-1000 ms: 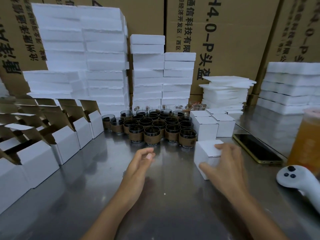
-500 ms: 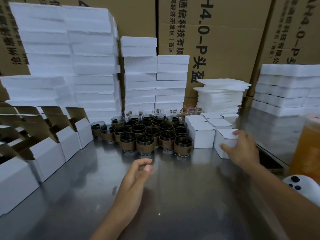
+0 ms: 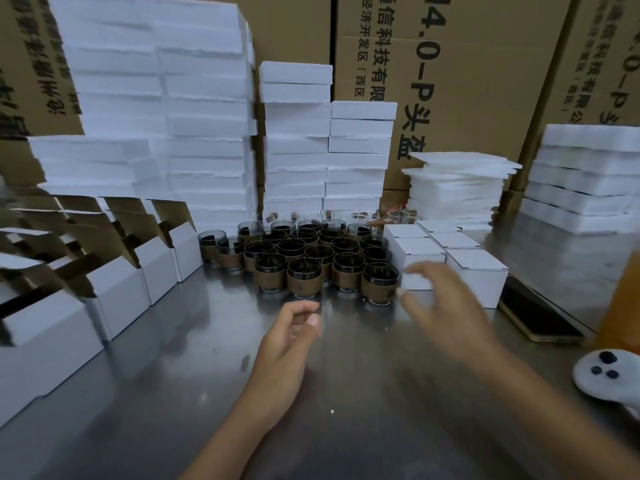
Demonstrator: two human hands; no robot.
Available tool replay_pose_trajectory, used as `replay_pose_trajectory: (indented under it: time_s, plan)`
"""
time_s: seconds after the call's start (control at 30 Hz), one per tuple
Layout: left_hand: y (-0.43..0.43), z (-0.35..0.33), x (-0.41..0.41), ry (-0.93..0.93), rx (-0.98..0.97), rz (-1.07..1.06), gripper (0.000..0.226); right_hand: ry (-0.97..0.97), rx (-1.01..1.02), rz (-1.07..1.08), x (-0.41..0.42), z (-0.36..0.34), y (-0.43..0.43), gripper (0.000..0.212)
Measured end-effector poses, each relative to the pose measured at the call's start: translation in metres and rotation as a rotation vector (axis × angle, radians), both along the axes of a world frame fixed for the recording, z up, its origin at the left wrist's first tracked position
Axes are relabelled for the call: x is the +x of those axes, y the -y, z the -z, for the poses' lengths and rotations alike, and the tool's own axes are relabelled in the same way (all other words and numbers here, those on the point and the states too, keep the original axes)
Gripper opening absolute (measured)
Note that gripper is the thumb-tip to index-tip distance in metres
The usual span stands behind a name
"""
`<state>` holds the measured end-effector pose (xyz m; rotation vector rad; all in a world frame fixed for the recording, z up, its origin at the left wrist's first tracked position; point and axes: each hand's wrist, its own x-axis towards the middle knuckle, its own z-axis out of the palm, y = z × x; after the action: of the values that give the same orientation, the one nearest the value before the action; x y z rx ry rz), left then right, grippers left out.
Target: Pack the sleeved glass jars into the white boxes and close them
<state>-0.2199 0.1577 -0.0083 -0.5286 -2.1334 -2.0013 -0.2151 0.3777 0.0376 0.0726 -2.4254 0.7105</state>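
Observation:
Several dark glass jars in brown sleeves (image 3: 304, 258) stand clustered at the middle of the steel table (image 3: 173, 393). Right of them sit closed white boxes (image 3: 476, 271). A row of open white boxes with raised brown flaps (image 3: 117, 285) lines the left side. My left hand (image 3: 289, 344) hovers just in front of the jars, fingers loosely curled, holding nothing. My right hand (image 3: 446, 310), blurred, is spread in the air beside the nearest right jar (image 3: 379, 282) and in front of the closed boxes, holding nothing.
White foam slabs are stacked at the back left (image 3: 156, 109), back centre (image 3: 311, 150) and right (image 3: 588, 174). Big cardboard cartons form the back wall. A phone (image 3: 536, 320), an orange drink (image 3: 623, 306) and a white controller (image 3: 606, 375) lie at the right.
My right hand set the closed white box down beside the other closed boxes, let go, and has swung back left toward the jars. My left hand has barely moved.

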Motion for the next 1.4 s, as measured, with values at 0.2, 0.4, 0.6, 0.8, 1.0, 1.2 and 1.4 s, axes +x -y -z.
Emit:
replay_pose_trajectory:
  time_s: [0.2, 0.4, 0.6, 0.8, 1.0, 1.2, 1.4]
  plan:
    - [0.006, -0.001, 0.011, 0.002, 0.004, -0.033, 0.013, 0.1, -0.135, -0.2, 0.034, 0.044, 0.06, 0.014]
    - [0.013, -0.003, 0.024, 0.008, -0.042, -0.106, 0.017, 0.107, -0.106, -0.118, 0.04, 0.051, 0.052, 0.017]
    - [0.045, -0.011, 0.037, -0.019, 0.006, -0.231, 0.022, 0.172, 0.038, -0.107, 0.043, 0.05, 0.055, 0.009]
    - [0.147, -0.032, 0.07, -0.268, -0.219, -0.619, 0.019, 0.2, 0.053, -0.101, 0.047, 0.048, 0.057, 0.01]
    - [0.236, -0.037, 0.08, -0.263, -0.675, -1.058, 0.035, 0.195, 0.058, -0.085, 0.047, 0.047, 0.06, 0.01]
    - [0.258, -0.034, 0.076, -0.084, -0.829, -1.047, 0.041, 0.164, 0.062, -0.058, 0.049, 0.048, 0.061, 0.017]
    - [0.249, -0.036, 0.085, -0.135, -0.756, -1.051, 0.032, 0.172, 0.056, -0.062, 0.049, 0.048, 0.061, 0.017]
